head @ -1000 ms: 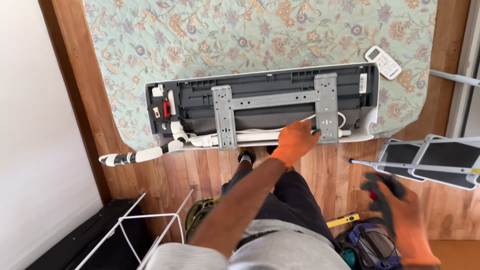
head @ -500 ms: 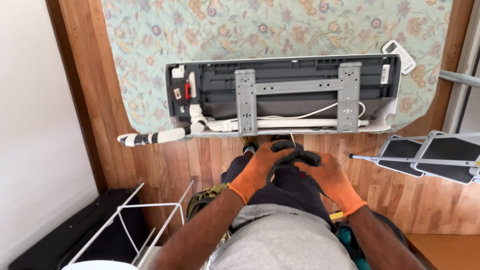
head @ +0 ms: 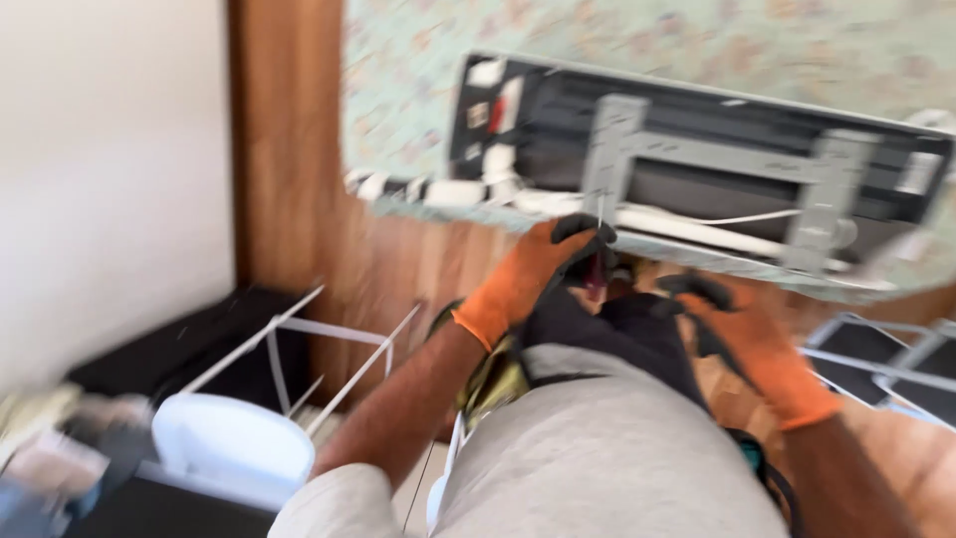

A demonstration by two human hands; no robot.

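The left hand (head: 533,274), in an orange knit glove with black coated fingertips, is closed around a thin screwdriver (head: 596,261) with a dark red handle, its metal shaft pointing up toward the frame's top. The right hand (head: 752,344), gloved alike, is half curled; whether it holds anything is unclear through blur. Just above, in the upper right, a long grey-and-white plastic air-conditioner unit (head: 697,169) lies back-up on floral fabric (head: 418,90), its long axis running left to right with metal brackets across.

Orange knit gloves (head: 523,279); grey plastic unit (head: 717,169); glossy wooden floor (head: 398,269); patterned cloth (head: 418,60).
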